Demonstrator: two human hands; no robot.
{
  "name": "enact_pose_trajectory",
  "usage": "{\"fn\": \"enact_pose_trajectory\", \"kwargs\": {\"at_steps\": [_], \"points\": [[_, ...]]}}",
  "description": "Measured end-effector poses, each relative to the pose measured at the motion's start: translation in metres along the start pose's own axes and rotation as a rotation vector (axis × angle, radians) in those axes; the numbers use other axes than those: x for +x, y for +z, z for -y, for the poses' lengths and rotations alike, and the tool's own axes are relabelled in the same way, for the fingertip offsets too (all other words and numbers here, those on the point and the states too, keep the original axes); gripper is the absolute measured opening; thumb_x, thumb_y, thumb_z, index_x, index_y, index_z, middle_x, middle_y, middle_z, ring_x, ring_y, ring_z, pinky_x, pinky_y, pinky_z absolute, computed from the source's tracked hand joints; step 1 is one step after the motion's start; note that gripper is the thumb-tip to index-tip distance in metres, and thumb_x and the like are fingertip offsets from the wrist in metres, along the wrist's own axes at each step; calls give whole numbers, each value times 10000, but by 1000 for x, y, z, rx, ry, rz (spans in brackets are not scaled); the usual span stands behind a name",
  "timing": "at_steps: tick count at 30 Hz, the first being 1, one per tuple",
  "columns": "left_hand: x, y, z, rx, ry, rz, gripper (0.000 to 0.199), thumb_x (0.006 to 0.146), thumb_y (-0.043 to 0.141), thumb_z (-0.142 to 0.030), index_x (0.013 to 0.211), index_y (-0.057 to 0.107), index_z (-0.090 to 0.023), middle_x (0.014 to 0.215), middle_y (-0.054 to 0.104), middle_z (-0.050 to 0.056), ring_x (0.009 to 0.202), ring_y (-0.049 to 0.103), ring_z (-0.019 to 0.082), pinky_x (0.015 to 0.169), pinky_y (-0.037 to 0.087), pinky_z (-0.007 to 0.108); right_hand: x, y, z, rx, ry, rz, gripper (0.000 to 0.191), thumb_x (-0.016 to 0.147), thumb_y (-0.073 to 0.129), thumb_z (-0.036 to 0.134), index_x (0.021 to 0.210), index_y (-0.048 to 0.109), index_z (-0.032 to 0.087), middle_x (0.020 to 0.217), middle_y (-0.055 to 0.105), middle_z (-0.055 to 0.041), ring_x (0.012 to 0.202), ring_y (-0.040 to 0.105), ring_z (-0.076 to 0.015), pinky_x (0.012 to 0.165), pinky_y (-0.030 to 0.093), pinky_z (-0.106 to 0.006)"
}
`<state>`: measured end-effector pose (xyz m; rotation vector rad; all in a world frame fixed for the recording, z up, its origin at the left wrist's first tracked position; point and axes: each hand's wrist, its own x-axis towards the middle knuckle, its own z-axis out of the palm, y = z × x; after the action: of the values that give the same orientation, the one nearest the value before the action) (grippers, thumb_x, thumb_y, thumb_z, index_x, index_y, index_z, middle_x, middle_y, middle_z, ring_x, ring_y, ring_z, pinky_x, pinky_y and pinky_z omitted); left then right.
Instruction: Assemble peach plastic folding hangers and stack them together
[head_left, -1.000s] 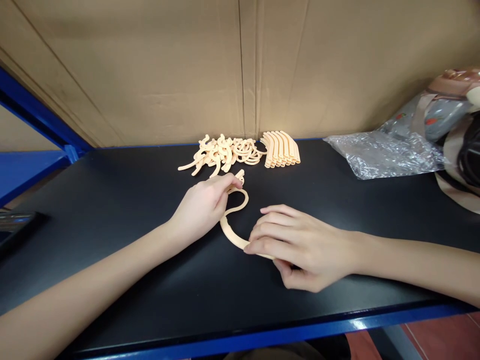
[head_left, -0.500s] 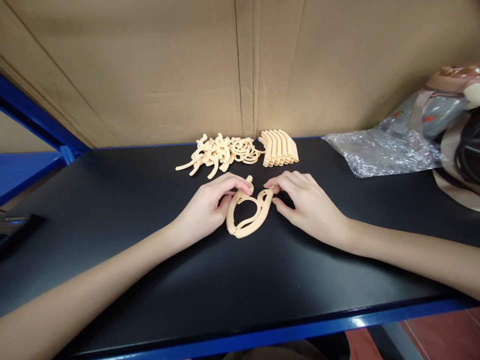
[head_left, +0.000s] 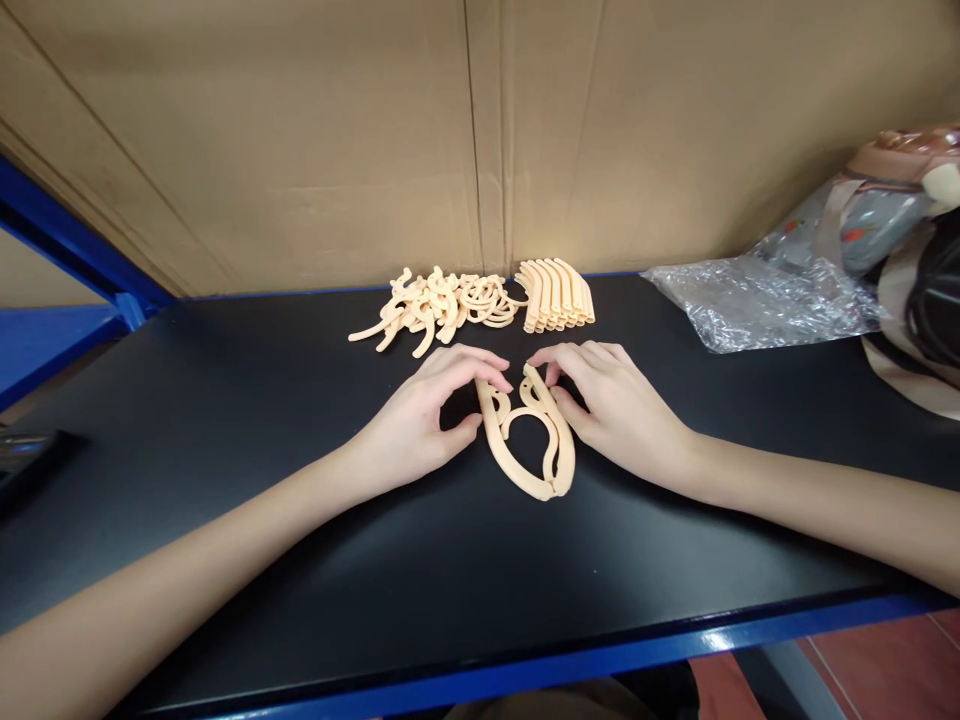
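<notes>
A beige plastic folding hanger (head_left: pixel 517 478) lies on the black tabletop, its two curved arms folded up beside each other and a round hook piece between them. My left hand (head_left: pixel 427 415) grips its left arm near the upper end, the fingers over the top and the thumb against the outer side. At the upper end of the other arm, my right hand (head_left: pixel 619 415) pinches with fingertips and thumb. Behind the hands lie a heap of loose beige curved hook pieces (head_left: pixel 431 308) and a neat stack of beige hanger arms (head_left: pixel 556 295).
Cardboard (head_left: pixel 337 140) stands along the back of the black table (head_left: pixel 375 600), which has a blue metal frame. At right lie a crumpled clear plastic bag (head_left: pixel 772 300) and a strapped bottle (head_left: pixel 862 215). A dark device (head_left: pixel 26 455) sits at the left edge.
The hanger has turned and shifted right and toward me, its joint end now pointing lower right. My left fingers have moved from its top onto the left arm. The piles have stayed put.
</notes>
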<state>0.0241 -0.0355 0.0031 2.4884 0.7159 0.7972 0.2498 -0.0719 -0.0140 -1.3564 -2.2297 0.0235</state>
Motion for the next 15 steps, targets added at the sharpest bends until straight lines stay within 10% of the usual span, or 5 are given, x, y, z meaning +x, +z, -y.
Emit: {"fn": "enact_pose_trajectory", "kwargs": {"at_steps": [15], "points": [[-6, -1, 2, 44, -6, 346, 617, 823, 612, -252, 1397, 387, -277, 1521, 383, 51, 1428, 294, 251, 1194, 171, 509, 2, 0, -4, 163, 80, 22, 164, 877, 603, 225, 1038, 574, 225, 879, 655, 29, 878, 589, -160, 900, 367, -354]]}}
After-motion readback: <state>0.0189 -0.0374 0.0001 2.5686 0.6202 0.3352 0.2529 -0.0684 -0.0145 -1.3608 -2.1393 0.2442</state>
